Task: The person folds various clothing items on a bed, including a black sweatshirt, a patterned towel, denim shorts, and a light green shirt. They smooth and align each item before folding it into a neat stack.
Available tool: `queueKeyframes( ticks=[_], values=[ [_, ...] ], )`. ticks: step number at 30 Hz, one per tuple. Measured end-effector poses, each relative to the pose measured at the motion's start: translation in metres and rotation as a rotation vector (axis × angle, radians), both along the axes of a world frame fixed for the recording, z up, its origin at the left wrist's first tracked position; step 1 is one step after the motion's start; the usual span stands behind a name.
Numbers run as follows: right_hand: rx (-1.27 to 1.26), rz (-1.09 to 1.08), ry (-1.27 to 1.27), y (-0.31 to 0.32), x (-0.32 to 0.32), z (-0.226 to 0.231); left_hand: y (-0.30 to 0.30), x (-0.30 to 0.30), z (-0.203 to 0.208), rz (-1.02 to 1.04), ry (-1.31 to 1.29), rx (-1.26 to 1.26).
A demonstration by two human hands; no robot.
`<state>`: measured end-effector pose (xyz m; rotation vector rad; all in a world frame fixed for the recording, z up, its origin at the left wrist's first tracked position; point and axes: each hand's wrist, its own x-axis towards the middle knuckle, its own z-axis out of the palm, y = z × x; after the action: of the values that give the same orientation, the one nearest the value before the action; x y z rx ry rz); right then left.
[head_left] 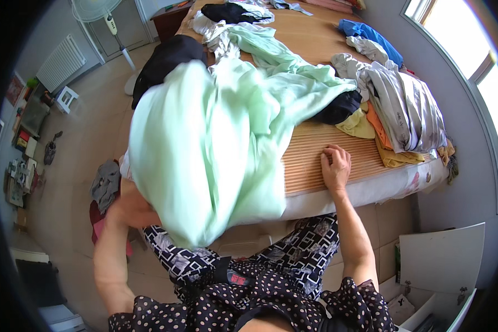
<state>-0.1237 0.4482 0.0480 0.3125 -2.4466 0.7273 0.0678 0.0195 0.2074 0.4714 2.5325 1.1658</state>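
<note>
A large piece of pale green fabric (205, 149), blurred by motion, billows over the near edge of the bed and above my lap. Its far part lies bunched across the bed. My left hand (141, 207) is at the fabric's lower left side, smeared and partly covered, so its fingers cannot be made out. Resting on the ribbed bed mat (307, 157) near the front edge, my right hand (336, 166) holds nothing; its fingers are loosely bent and the thumb stands apart. A black cloth item (169, 61) sits behind the green fabric at the left.
Right of my right hand lie piled clothes: a silvery grey garment (406, 108), yellow cloth (359, 124) and a blue garment (371, 39). Grey clothing (105, 182) hangs low at the left. An open white cabinet door (440, 257) stands at lower right. A fan (110, 22) stands far left.
</note>
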Motion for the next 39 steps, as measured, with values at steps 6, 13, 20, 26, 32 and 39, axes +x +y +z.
queueKeyframes(
  ticks=[6,13,20,26,32,39],
  values=[
    [-1.128,0.134,-0.512,-0.026,-0.008,0.031,0.009,0.068,-0.076,-0.077,0.055,-0.370],
    [-0.910,0.049,-0.820,-0.058,-0.022,0.030,0.016,0.079,-0.088,0.415,0.180,-0.085],
    [-0.302,0.268,-0.911,-0.082,-0.013,0.035,0.028,0.038,-0.100,0.727,0.305,0.030],
    [-0.463,0.601,-0.728,-0.125,0.024,0.056,0.054,0.012,-0.114,0.615,0.436,-0.150],
    [-0.341,0.775,-1.041,-0.110,0.057,0.080,0.040,0.029,-0.077,0.227,0.418,0.343],
    [-1.517,0.387,-0.380,0.119,0.115,0.071,0.001,0.092,-0.107,0.301,-0.081,0.086]
  ],
)
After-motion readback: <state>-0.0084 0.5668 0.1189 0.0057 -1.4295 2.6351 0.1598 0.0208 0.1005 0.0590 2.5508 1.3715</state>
